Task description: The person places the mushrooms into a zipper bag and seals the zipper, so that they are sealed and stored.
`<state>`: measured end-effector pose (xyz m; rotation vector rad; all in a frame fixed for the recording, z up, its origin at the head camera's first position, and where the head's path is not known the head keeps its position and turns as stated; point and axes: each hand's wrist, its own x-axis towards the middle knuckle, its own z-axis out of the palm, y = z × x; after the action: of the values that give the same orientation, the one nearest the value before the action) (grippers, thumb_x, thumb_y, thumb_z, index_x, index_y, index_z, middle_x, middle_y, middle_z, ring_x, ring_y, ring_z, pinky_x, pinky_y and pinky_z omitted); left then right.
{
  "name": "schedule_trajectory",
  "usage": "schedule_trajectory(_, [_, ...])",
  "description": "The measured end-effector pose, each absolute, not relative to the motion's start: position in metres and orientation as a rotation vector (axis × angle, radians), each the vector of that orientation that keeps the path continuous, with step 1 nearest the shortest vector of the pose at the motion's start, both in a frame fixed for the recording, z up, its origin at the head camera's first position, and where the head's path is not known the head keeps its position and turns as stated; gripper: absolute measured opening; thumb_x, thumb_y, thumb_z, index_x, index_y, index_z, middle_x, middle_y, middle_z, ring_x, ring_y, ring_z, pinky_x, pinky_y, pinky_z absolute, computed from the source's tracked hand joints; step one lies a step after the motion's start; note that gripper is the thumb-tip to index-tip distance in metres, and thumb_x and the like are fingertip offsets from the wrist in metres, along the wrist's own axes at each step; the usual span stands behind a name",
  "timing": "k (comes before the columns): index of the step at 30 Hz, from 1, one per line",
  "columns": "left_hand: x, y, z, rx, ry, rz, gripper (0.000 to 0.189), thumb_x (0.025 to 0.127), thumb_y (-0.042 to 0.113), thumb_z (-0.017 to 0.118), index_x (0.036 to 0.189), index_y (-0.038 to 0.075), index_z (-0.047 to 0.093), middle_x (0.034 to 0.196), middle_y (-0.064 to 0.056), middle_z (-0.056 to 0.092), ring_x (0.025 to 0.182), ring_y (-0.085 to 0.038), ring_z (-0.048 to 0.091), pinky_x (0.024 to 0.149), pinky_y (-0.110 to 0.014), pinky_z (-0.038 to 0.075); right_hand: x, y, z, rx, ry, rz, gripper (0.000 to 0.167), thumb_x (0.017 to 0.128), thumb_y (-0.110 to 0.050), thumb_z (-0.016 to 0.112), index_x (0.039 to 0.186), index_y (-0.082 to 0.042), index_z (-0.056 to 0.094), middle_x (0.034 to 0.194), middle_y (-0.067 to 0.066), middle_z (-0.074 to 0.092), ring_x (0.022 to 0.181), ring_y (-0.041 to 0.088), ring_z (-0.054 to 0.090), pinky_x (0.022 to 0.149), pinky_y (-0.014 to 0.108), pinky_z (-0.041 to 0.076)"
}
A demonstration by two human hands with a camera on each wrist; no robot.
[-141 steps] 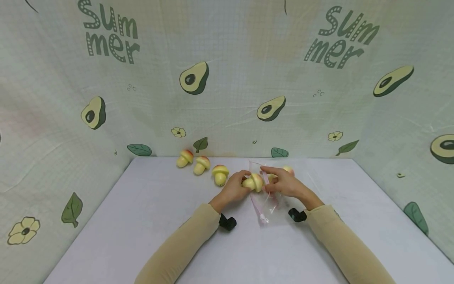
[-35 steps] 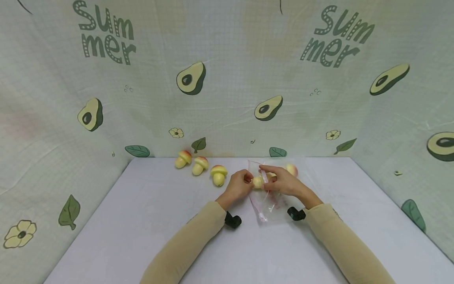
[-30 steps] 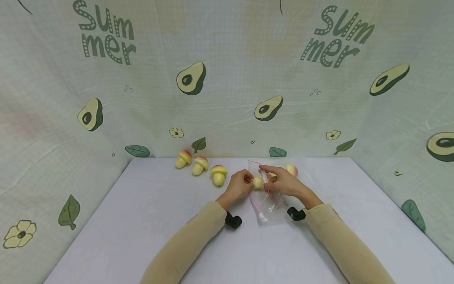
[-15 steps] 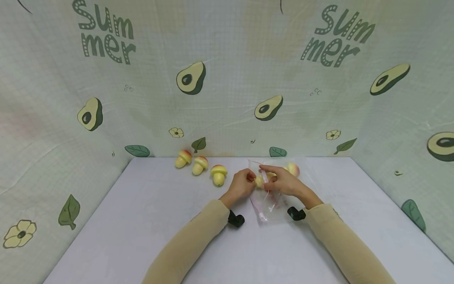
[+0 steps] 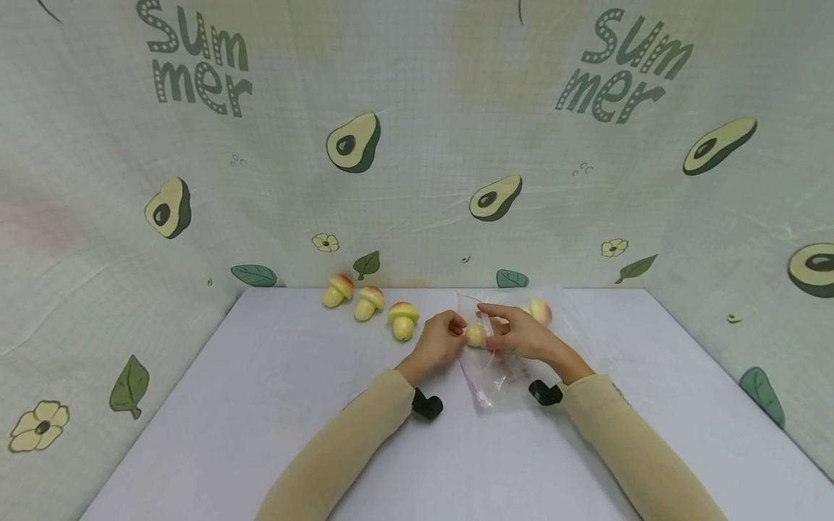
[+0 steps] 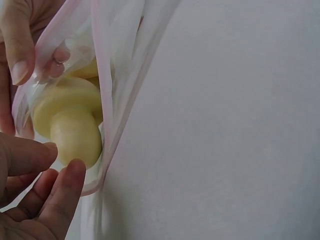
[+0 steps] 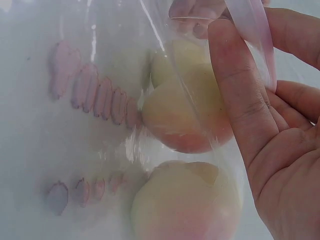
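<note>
A clear zip bag (image 5: 481,376) with a pink strip at its mouth lies on the table, mouth to the left. My right hand (image 5: 524,337) pinches the bag's edge by the pink zip strip (image 7: 257,37). Just inside the mouth is a yellow toy mushroom (image 6: 75,122), its stem pointing out. My left hand (image 5: 438,340) is at the opening, thumb and fingertips right at the stem's end and not around it. Deeper in the bag, behind the clear film, lie more mushrooms with a reddish blush, one of them a rounded cap (image 7: 187,205) near the far side.
Three more toy mushrooms stand left of the bag: one nearest (image 5: 403,322), a middle one (image 5: 368,303) and a far one (image 5: 337,291). A printed cloth wall (image 5: 417,239) rises behind the white table (image 5: 260,405). Black wrist cameras sit by both cuffs.
The mushroom my left hand held outside the bag has gone in through the mouth, and another has shifted right. My left hand has just drawn back slightly left; the right stays put.
</note>
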<state>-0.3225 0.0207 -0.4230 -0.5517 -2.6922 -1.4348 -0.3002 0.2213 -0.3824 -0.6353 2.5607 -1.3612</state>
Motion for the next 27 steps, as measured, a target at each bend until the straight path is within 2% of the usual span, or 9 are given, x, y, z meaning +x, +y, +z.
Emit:
schedule_trajectory(5, [-0.319,0.016,-0.42,-0.552,-2.678,-1.499,0.019,0.081,0.005,0.071,0.098,0.002,0.064,0.083,0.0,0.06,0.075,-0.009,0.058,0.068,-0.021,0.049,-0.3,0.221,-0.381,-0.636,2.551,-1.363,0.073,0.082,-0.01,0.073,0.146,-0.006,0.038,0.146,0.016,0.039,0.079,0.019,0.064,0.065,0.044,0.054])
schedule_trajectory(12, [-0.312,0.006,-0.417,-0.57,-2.632,-1.575,0.022,0.082,0.003,0.072,0.101,-0.003,0.063,0.086,-0.002,0.062,0.077,-0.011,0.059,0.068,-0.022,0.05,-0.299,0.221,-0.382,-0.592,2.558,-1.358,0.073,0.083,-0.011,0.074,0.147,-0.012,0.038,0.146,0.011,0.041,0.082,0.019,0.063,0.068,0.049,0.053])
schedule_trajectory(19, [-0.305,-0.005,-0.415,-0.557,-2.583,-1.598,0.018,0.082,0.004,0.072,0.097,-0.001,0.064,0.084,-0.003,0.062,0.076,-0.012,0.06,0.069,-0.024,0.051,-0.3,0.222,-0.382,-0.619,2.577,-1.333,0.075,0.083,-0.014,0.074,0.147,-0.009,0.037,0.146,0.01,0.041,0.082,0.019,0.063,0.068,0.046,0.054])
schedule_trajectory(27, [-0.301,-0.02,-0.411,-0.578,-2.578,-1.517,0.019,0.083,0.005,0.07,0.1,-0.002,0.064,0.086,-0.003,0.061,0.077,-0.013,0.06,0.071,-0.025,0.051,-0.299,0.223,-0.381,-0.632,2.569,-1.331,0.075,0.083,-0.014,0.074,0.147,-0.005,0.036,0.147,0.015,0.039,0.083,0.017,0.065,0.069,0.043,0.054])
